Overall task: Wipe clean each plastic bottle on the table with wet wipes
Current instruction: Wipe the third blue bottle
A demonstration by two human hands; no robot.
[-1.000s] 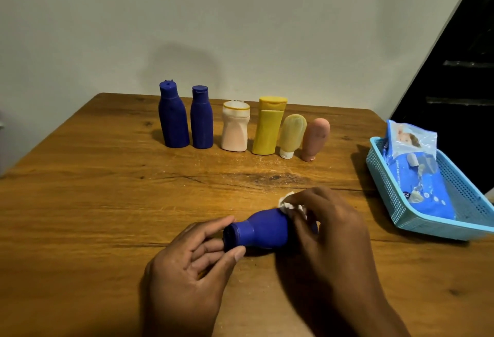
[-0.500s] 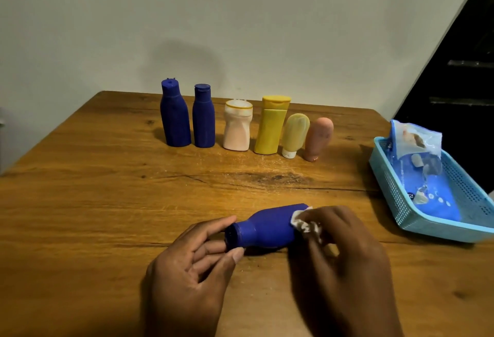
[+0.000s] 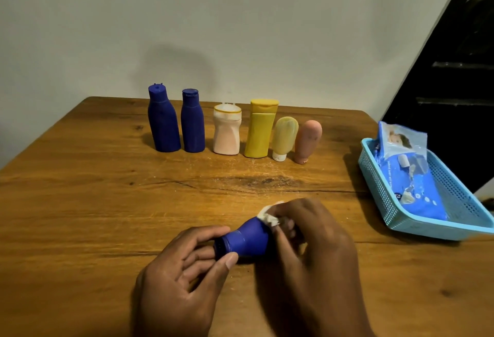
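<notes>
At 6 o'clock on the bench (image 3: 80, 203), front edge: both hands work one blue bottle (image 3: 247, 239) lying on its side.
hidden: base half of the blue bottle is covered by the right hand (image 3: 315, 253); only cap end and shoulder show.
hidden 2: most of the wet wipe (image 3: 268, 216) is bunched inside the right fingers, only a crumpled white edge sticks out at 12 o'clock of the bottle.
cut off: both forearms run out of frame at the bottom; basket (image 3: 379, 192) corner clipped at the right edge.
hard to read: print on the wipes pack (image 3: 411, 176) is too small and blurred.
left hand: left hand (image 3: 184, 278) partly curled, thumb and forefinger pinching the cap end of the bottle, other fingers curled loosely under the cap.
right hand: fingers curled round the wipe, pressing it on the bottle's upper body; clamped on the wipe.
bottle vs hands: between the two hands, cap toward 9 o'clock at the left hand, body toward 3 o'clock under the right hand. Can't tell if it rests on the bench or is lifted just off it.
other bottles: row of six upright at 12 o'clock near the wall, well apart from the hands: tall blue bottle (image 3: 163, 120), second blue bottle (image 3: 192, 122), white bottle (image 3: 227, 130), yellow bottle (image 3: 260, 129), pale yellow tube (image 3: 284, 134), pink tube (image 3: 307, 140); both tubes stand cap down.
basket: light blue, at 3 o'clock, wipes pack lying inside it.
</notes>
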